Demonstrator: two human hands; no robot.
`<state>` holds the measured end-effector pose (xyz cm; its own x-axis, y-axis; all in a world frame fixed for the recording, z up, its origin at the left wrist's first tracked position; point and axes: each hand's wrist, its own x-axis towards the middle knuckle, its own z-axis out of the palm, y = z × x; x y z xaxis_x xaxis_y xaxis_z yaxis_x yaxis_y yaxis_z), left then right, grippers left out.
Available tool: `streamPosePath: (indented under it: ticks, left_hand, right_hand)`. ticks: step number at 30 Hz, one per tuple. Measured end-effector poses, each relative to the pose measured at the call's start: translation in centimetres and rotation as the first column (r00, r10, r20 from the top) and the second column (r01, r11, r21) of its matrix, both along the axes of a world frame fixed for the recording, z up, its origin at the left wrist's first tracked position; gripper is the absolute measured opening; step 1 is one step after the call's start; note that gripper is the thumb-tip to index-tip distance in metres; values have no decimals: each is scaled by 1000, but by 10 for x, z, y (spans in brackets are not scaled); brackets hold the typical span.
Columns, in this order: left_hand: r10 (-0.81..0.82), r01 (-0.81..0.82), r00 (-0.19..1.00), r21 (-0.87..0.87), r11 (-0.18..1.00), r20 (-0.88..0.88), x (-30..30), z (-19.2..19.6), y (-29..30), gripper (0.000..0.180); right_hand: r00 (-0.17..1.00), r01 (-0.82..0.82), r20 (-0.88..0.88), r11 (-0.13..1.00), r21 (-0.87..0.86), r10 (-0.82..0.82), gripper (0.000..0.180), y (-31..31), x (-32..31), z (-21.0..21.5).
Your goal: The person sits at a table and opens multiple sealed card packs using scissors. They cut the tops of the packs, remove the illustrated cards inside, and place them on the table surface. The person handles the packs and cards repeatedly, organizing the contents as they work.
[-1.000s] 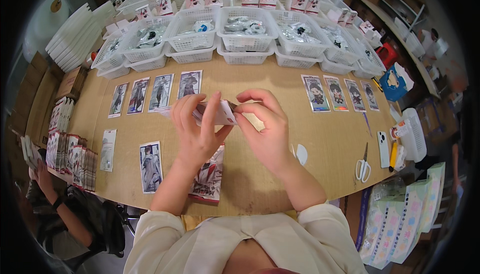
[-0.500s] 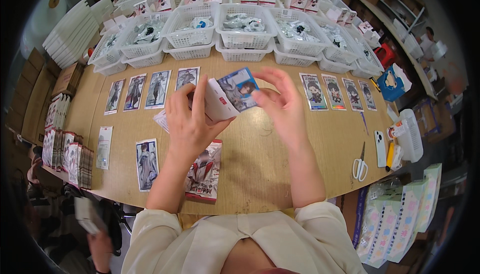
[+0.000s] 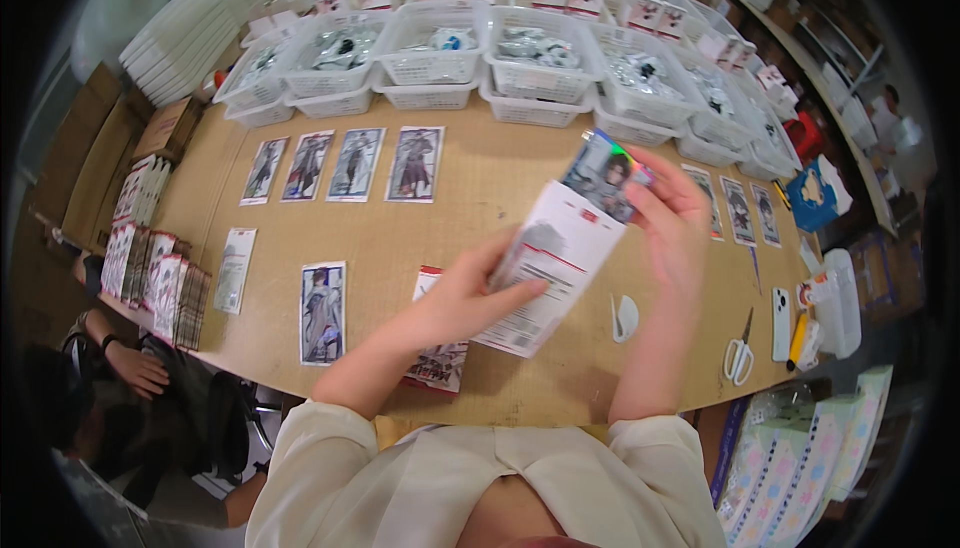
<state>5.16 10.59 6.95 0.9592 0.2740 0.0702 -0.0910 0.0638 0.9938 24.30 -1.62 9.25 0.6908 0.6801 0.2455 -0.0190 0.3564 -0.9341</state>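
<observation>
A broad light-brown wooden table (image 3: pixel 400 238), over it a flat white rectangular packet (image 3: pixel 548 270), held tilted by the left hand (image 3: pixel 465 293), a glossy multicoloured rectangular card (image 3: pixel 600 176), partly out from the packet's upper end, pinched by the right hand (image 3: pixel 675 208).

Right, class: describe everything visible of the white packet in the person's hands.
The white packet is flat and oblong, printed in red and grey, apparently thin film or paper. It slants above the table, top end to the right, with a shiny picture card sticking out there. The left hand grips its left side; the right hand holds the card.
</observation>
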Motion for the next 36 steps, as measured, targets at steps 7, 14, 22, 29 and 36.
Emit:
streamPosePath:
  ticks: [7,14,22,29,36]
  left_hand:
    - [-218,177,975,-450,875,-40,5,-11,-7,43]
    - [-243,212,969,-387,897,-32,7,-14,0,43]
    - [-210,149,970,-392,908,-118,11,-13,8,43]
    - [-112,59,984,-341,938,-138,12,-24,12,42]
    - [-167,106,971,-322,941,-170,14,-23,11,44]
  right_hand:
    - [997,-47,57,988,-148,56,31,-15,12,2]
    - [996,-72,28,977,-201,79,28,-15,20,-4]
    - [1000,-20,15,975,-222,23,35,-5,9,2]
    - [999,-13,27,982,-188,19,34,0,17,-4]
    - [983,167,-87,986,24,-164,40,1,14,-1]
